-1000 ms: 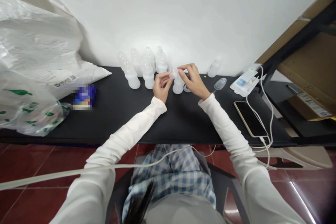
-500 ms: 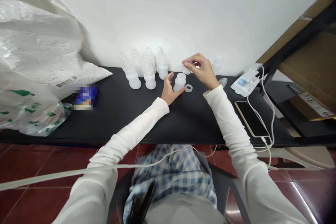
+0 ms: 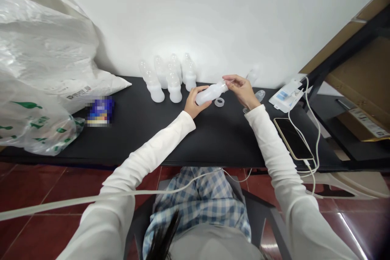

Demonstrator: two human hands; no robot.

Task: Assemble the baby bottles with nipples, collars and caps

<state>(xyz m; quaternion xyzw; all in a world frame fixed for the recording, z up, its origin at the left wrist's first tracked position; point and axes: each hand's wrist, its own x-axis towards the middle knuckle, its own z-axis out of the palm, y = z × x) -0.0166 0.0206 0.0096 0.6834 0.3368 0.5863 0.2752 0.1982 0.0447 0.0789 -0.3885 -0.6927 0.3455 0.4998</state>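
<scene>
My left hand (image 3: pixel 195 103) is wrapped round a milky-white baby bottle (image 3: pixel 207 95), holding it tilted just above the table with its mouth to the right. At that mouth, my right hand (image 3: pixel 242 90) pinches a small clear bottle piece (image 3: pixel 224 85), touching the neck; the fingers partly hide it and its exact shape is unclear. A translucent ring (image 3: pixel 219 102) lies on the table below the bottle neck. Beyond my right wrist lies a clear dome cap (image 3: pixel 260 96). Several capped baby bottles (image 3: pixel 174 87) stand upright to the left of my left hand.
Large white plastic bags (image 3: pixel 45 57) fill the left side of the black table (image 3: pixel 146 130), with a blurred blue packet (image 3: pixel 100 110) beside them. On the right are a white power strip (image 3: pixel 286 94), a phone (image 3: pixel 293 139) and cables. A faint clear item (image 3: pixel 252 74) stands near the wall.
My left hand has gripped the bottle and tipped it from upright toward the right. My right hand has moved slightly right and down, bringing the clear piece to the bottle's mouth.
</scene>
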